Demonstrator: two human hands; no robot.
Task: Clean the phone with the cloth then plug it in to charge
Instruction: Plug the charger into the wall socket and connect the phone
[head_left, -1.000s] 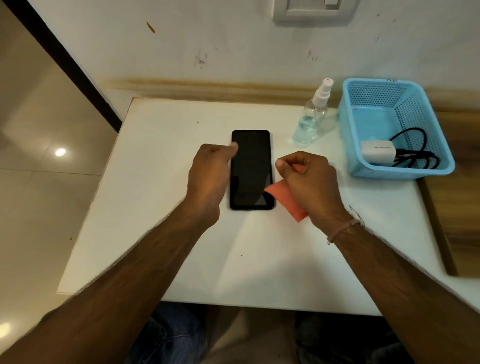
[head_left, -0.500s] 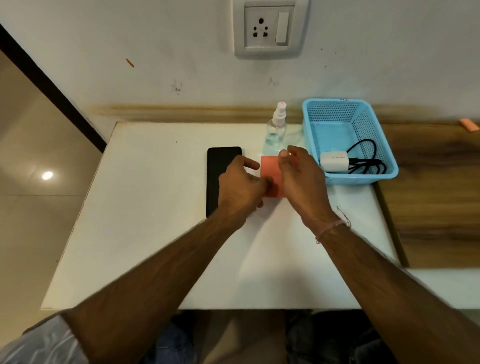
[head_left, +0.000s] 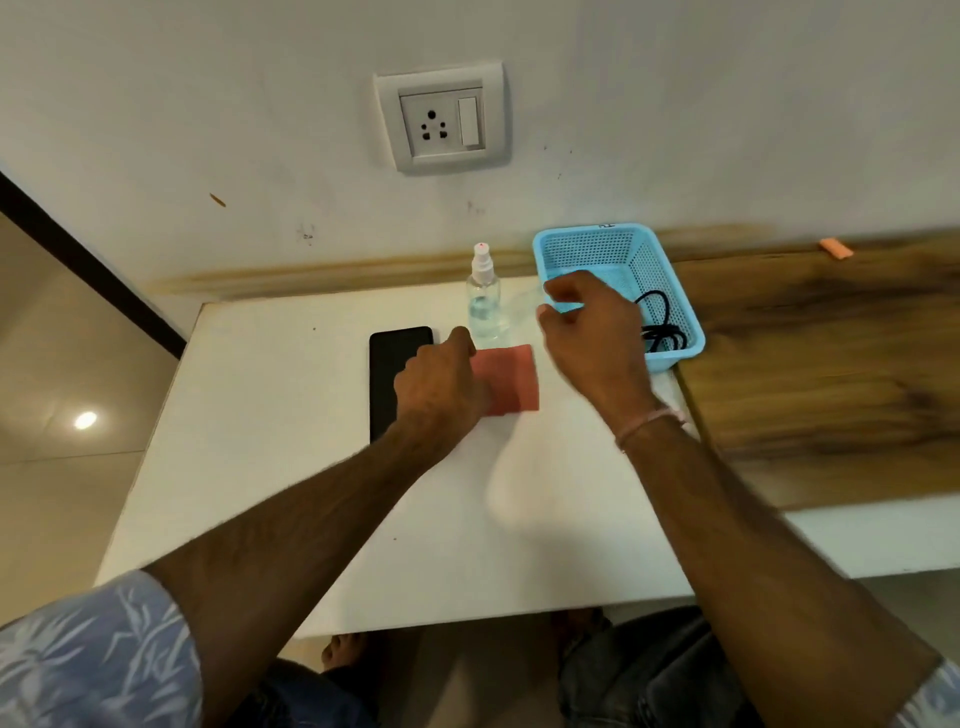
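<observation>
Under left hand (head_left: 441, 384), cloth (head_left: 511, 379), phone (head_left: 390, 364)

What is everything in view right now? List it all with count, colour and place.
phone: 1, black, flat on table, left of cloth
cloth: 1, pink-red, on table under left hand's fingers
spray bottle: 1, clear, white top, behind cloth
basket: 1, light blue, table's right rear
cable: 1, black, inside basket
socket: 1, white, on wall
table: 1, white
left hand: 1, resting on cloth
right hand: 1, empty, raised by basket
</observation>
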